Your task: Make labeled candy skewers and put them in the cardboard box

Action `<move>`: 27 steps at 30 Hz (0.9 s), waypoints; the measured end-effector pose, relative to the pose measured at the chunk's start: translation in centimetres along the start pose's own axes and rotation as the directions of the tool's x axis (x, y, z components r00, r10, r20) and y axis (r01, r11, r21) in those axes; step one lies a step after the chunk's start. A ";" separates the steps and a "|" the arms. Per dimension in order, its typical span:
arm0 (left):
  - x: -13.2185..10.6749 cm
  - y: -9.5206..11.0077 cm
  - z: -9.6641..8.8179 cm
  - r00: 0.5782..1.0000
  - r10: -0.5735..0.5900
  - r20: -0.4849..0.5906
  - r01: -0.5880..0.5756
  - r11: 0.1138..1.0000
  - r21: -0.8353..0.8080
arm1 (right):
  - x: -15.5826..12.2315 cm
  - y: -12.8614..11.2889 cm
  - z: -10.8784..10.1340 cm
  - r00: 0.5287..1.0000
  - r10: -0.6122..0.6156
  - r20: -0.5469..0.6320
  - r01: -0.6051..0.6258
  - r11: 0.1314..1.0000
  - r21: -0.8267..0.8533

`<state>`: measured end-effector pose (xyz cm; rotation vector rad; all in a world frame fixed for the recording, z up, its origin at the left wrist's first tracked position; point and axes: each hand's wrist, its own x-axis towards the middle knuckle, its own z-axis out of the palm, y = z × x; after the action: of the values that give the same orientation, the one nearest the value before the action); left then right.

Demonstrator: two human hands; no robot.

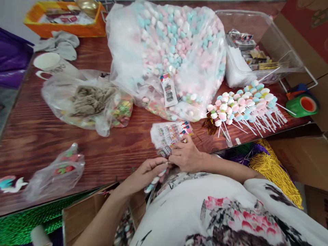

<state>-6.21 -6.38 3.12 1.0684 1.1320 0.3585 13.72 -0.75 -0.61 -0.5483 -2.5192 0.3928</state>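
Note:
My left hand [148, 172] is closed around a candy skewer [155, 180], whose pink, white and pale blue pieces show below the fingers at the table's front edge. Close beside it, fingertips almost meeting the left hand's, my right hand [186, 155] is curled shut; whatever is in its fingers is too small to make out. Just beyond the right hand lies a fanned stack of printed labels [166, 134]. More finished candy skewers [243, 102] are piled to the right, with a bunch of gold twist ties [210, 125] at their left end.
A large clear bag of pastel candies [169, 44] fills the back, with a label packet [168, 90] on it. At left are a smaller candy bag [77, 102], a white mug [55, 65] and an orange box [64, 29]. A clear bin [279, 44] and green tape [299, 106] stand right.

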 end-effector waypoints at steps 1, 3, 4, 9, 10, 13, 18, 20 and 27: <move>0.0 0.1 0.2 0.991 0.096 -0.096 -0.084 0.988 0.127 | 0.1 -0.2 0.1 0.997 0.071 0.020 -0.071 0.997 0.008; 0.2 0.3 0.7 0.928 0.300 -0.219 -0.212 0.911 0.353 | 0.1 -0.3 -0.1 0.984 0.174 0.033 -0.175 0.983 0.048; 0.4 0.3 0.9 0.893 0.376 -0.247 -0.251 0.872 0.421 | -0.1 -0.3 -0.4 0.978 0.207 0.009 -0.207 0.976 0.066; 1.2 0.2 1.6 0.826 0.407 -0.391 -0.271 0.894 0.357 | -2.6 1.1 -3.2 0.883 0.365 -0.294 -0.386 0.922 -0.015; 1.3 0.1 1.6 0.823 0.359 -0.440 -0.263 0.928 0.265 | -3.4 1.5 -3.6 0.860 0.406 -0.309 -0.443 0.895 -0.055; 2.0 0.1 1.9 0.830 0.174 -0.530 -0.229 0.973 -0.038 | -5.2 2.3 -3.7 0.833 0.514 -0.207 -0.552 0.796 -0.246; 3.0 0.1 2.7 0.875 0.036 -0.483 -0.206 0.931 -0.303 | -5.4 3.2 -2.0 0.766 0.641 -0.045 -0.589 0.672 -0.448; 3.0 -0.1 2.8 0.885 0.019 -0.465 -0.212 0.906 -0.367 | -5.0 3.4 -2.1 0.756 0.655 -0.016 -0.593 0.674 -0.440; 2.8 0.2 3.5 0.867 -0.014 -0.498 -0.229 0.876 -0.424 | -2.6 0.4 -5.6 0.883 0.418 -0.211 -0.391 0.906 0.159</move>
<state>-1.98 -6.05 1.86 0.6139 1.3360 0.9924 18.97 -0.70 2.68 -1.0210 -2.1255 0.5792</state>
